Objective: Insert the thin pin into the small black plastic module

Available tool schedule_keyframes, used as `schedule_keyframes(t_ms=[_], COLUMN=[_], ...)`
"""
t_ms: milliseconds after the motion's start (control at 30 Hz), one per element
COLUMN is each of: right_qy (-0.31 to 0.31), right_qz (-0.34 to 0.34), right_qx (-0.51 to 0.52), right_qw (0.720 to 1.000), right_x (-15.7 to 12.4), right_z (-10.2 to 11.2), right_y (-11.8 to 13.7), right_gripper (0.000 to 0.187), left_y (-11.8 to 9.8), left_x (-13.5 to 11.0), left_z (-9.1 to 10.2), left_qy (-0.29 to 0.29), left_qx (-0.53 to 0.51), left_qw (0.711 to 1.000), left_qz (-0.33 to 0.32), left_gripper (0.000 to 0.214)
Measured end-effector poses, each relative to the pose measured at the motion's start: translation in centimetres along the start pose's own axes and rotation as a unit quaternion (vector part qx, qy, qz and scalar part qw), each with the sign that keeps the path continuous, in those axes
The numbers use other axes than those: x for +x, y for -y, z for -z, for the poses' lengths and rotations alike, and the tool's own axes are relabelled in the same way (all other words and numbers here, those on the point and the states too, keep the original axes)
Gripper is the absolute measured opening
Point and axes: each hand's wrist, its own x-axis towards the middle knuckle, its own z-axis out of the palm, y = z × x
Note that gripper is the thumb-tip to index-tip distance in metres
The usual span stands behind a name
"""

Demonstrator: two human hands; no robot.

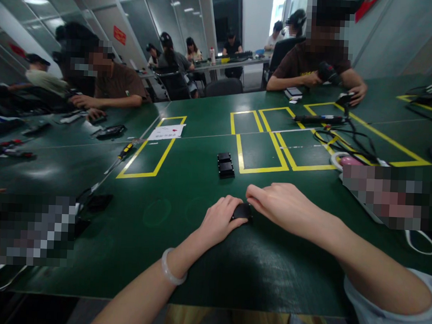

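A small black rectangular part (243, 211) lies on the green table (133, 254) in front of me. My left hand (219, 219) is closed round its left side, thumb along the near edge and fingers over the far edge. Just above the part's right corner, my right hand (281, 203) has its fingers drawn together in a pinch; what they hold, if anything, is hidden or too small to name. Beyond my hands lies a black piece (225, 165) with two raised blocks and small bright dots along its sides.
Yellow tape outlines (262, 169) mark the table. A screwdriver (126, 151) and a paper label (166, 131) lie left; black cables (360, 139) and a blurred-out item (382, 198) lie right. Across the table a person (324, 61) holds a power drill (329, 73); another person (115, 83) works at left.
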Motion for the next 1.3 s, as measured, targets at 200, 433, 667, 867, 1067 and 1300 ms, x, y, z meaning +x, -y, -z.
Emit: schedule_keyframes(t_ms=[200, 433, 667, 867, 1067, 1300], right_qy=[-0.021, -0.023, -0.018, -0.023, -0.018, -0.025], right_qz=[0.018, -0.019, 0.026, -0.001, 0.019, 0.0], right_qx=[0.06, 0.001, 0.073, 0.022, 0.066, 0.022], right_qw=[0.998, 1.0, 0.997, 0.999, 0.997, 0.999], right_x=[-0.27, 0.1, -0.13, 0.11, -0.13, 0.04], right_z=[-0.01, -0.39, -0.21, -0.18, -0.17, -0.1], right_y=[0.03, 0.24, 0.0, 0.61, 0.32, 0.76], right_gripper=[0.009, 0.021, 0.012, 0.025, 0.014, 0.025], left_y=[-0.03, 0.09, 0.05, 0.16, 0.1, 0.11], left_x=[-0.02, -0.01, 0.03, 0.03, 0.05, 0.04], left_z=[-0.01, -0.23, -0.12, -0.39, -0.3, -0.3], left_qy=[-0.002, -0.007, -0.005, -0.012, -0.01, -0.013], left_qx=[-0.004, 0.001, -0.006, -0.006, 0.001, -0.009], left_qw=[1.0, 1.0, 1.0, 1.0, 1.0, 1.0], left_qz=[-0.004, -0.002, -0.001, 0.001, -0.002, 0.0], left_gripper=[0.034, 0.033, 0.034, 0.032, 0.034, 0.034])
